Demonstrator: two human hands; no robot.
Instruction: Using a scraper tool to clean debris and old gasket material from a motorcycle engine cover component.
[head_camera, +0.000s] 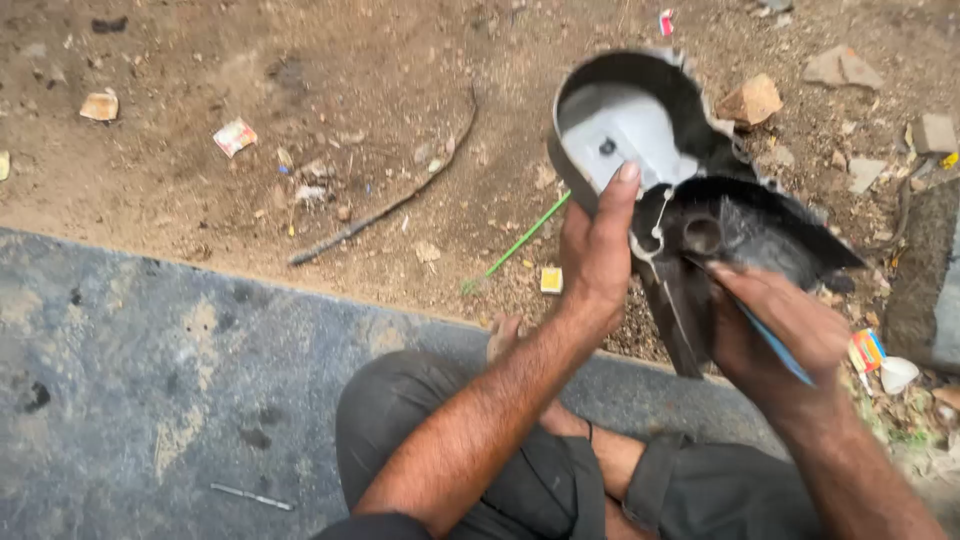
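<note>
Two hands (598, 250) (775, 325) grip one black cover (740, 225).

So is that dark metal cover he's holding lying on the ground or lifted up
Lifted up. The dark metal cover is off the dirt ground, gripped by the left hand with its hollow inside facing the camera; the right hand holds a blue tool against it.
</note>
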